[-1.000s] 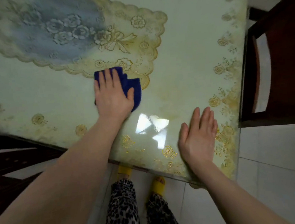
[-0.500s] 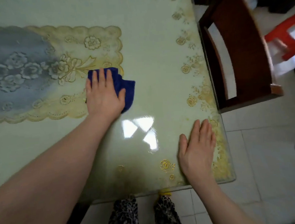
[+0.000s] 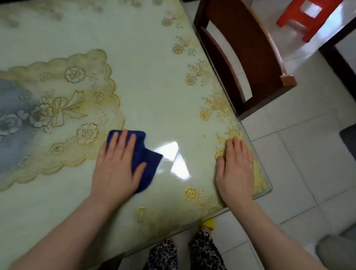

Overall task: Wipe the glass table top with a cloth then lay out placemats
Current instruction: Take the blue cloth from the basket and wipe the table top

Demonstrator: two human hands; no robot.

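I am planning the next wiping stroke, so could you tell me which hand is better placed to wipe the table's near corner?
Left. The left hand already presses flat on the blue cloth, beside that corner. The right hand lies flat and bare on the glass table top at the corner, likely bracing.

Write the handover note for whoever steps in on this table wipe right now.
Left hand: flat, pressing the blue cloth on the glass table top, beside the lace-patterned area.
Right hand: flat on the glass at the near right corner, holding nothing.
Done: wiping under way; how much is covered can't be told.
Left: finish wiping, then lay out placemats; no loose placemats in view.
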